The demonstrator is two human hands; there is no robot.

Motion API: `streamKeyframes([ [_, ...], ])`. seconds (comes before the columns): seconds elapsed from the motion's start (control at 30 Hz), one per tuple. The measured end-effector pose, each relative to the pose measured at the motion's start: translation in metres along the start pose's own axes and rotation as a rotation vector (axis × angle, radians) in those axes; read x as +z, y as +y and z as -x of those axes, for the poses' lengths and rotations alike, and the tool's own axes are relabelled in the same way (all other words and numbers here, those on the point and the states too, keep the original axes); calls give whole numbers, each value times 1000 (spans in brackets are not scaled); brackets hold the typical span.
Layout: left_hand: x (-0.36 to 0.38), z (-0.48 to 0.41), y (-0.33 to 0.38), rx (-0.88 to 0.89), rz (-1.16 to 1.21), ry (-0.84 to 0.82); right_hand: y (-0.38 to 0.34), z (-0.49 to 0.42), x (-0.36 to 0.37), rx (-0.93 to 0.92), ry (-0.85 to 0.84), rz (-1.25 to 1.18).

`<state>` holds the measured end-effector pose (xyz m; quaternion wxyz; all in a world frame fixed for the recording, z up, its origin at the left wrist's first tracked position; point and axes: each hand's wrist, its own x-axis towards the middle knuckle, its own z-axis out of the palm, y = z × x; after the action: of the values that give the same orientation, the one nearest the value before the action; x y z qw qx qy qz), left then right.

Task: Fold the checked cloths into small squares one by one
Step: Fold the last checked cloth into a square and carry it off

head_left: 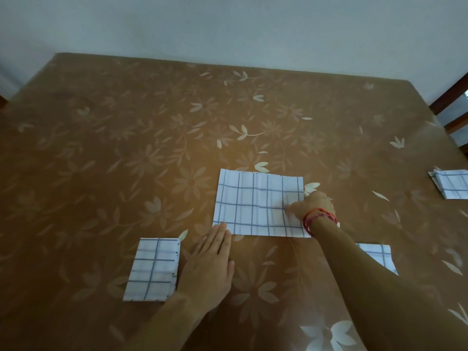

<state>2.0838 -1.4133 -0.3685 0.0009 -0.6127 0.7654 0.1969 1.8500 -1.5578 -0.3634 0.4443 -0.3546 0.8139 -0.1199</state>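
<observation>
White checked cloth (253, 201) lies on the bed (152, 122), left hand (212, 257) flat at its near corner, right hand (314, 203) pinching its right edge; if the flat hand slips, the fold may go crooked.

The centre cloth (253, 203) is thin woven fabric, white with blue-grey check lines, matt, with shallow creases along its far edge. The folded cloth (152, 269) at the left, the stacked cloths (453, 183) at the right edge and the near-right cloth (379, 254) show the same matt weave. The brown floral covering (126, 148) beneath them is smooth textile with a soft satin sheen. The wall (228, 26) is pale, matt and even. The frame (448, 95) is dark wood, smooth and slightly glossy. The bracelet (319, 217) is red thread.
</observation>
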Motion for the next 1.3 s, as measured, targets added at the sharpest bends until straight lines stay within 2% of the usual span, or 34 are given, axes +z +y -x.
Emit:
streamKeyframes([
  [0.07,-2,0,1,-6,3,-10,-5,9,-4,-7,-21,0],
  [0.2,2,0,-2,6,18,19,-12,26,-8,-141,148,-43],
  [0.33,0,1,-2,8,47,64,-11,33,-13,-221,172,-107],
  [0.6,-19,-5,2,-20,159,99,13,40,-18,-211,232,-261],
  [0.73,-27,-15,9,-2,187,150,23,50,-19,-143,266,-464],
  [0.87,-26,-23,22,106,143,206,28,75,-12,-6,150,-709],
  [1.07,-19,-33,26,174,59,208,36,114,4,56,-113,-826],
  [1.23,-16,-30,25,163,48,191,47,125,-1,-64,-336,-675],
  [1.3,-13,-29,22,151,55,199,51,127,-8,-134,-368,-569],
])
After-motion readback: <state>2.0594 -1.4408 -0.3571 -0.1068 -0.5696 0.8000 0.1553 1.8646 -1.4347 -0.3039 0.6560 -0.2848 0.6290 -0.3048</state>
